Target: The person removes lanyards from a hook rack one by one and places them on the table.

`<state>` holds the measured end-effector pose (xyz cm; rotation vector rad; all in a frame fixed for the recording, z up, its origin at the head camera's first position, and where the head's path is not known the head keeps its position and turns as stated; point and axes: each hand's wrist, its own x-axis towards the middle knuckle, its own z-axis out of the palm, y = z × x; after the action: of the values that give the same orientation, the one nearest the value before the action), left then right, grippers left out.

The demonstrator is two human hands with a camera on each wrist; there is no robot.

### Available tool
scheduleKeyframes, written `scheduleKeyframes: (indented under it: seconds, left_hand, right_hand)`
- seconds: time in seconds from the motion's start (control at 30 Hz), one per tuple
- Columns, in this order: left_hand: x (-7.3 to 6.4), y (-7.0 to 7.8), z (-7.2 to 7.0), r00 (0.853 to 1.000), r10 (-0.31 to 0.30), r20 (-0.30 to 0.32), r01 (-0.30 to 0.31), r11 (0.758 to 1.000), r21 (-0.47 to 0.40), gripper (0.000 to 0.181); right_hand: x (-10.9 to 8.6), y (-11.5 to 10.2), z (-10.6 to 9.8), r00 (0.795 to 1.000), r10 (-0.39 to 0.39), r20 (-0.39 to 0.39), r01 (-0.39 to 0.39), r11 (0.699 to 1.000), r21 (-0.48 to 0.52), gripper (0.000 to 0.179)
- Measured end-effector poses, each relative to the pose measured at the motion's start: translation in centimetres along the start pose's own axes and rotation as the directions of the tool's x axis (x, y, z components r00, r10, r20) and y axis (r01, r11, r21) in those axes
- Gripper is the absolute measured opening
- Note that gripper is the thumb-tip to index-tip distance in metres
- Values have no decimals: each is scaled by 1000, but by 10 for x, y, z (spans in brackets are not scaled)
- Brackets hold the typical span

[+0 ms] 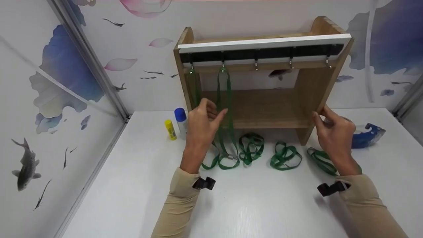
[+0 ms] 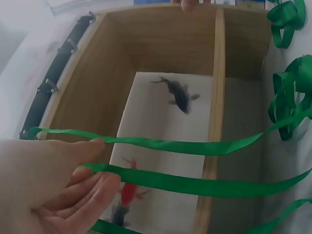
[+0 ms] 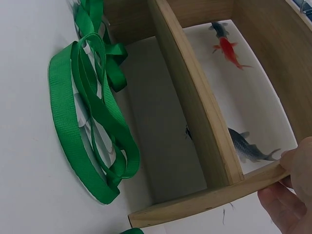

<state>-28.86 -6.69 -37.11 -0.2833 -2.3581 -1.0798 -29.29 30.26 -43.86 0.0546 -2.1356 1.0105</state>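
A wooden rack stands on the white table, with a row of metal hooks on a black strip along its upper front. From the two leftmost hooks hang green lanyards; the second lanyard runs down to the tabletop. My left hand is beside this lanyard, fingers loosely bent, thumb apart. In the left wrist view its straps pass by my thumb and fingertips; contact is unclear. My right hand pinches the rack's right side panel between thumb and fingers.
Loose green lanyards lie before the rack: one in the middle, one further right, another by my right wrist. A yellow glue stick and a blue-capped tube stand left; a blue tape dispenser lies right.
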Motion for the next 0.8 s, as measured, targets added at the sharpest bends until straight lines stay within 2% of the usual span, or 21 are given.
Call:
scheduleKeyframes:
  seconds: [0.13,0.2,0.33,0.47,0.57,0.7,0.8]
  left_hand:
    - [0,-1,2,997,-80,23,80,997,-1,51]
    - [-1,1,5,995,-89,51,88,996,13,54]
    - [-2,2,15,996,-40,84,39,999,19,50]
    - [-6,1,28,997,17,81,-16,1000,-4,35]
    - [-8,-2,34,996,47,76,-47,999,-11,24]
    - [-10,-5,34,996,68,49,-70,997,38,19]
    - [-8,-6,29,996,89,-8,-89,996,25,19]
  right_hand:
    - [0,0,-1,1000,4,10,-4,1000,-3,45]
    - [0,-1,-1,1000,4,10,-4,1000,-5,45]
    - [2,1,-1,1000,-24,-9,24,1000,0,44]
    - [3,4,0,996,-81,-44,81,997,11,44]
    - [2,5,0,995,-85,-48,85,996,10,43]
    - [2,5,0,997,-71,-39,71,997,7,43]
    - [1,4,0,997,-63,-34,64,998,9,43]
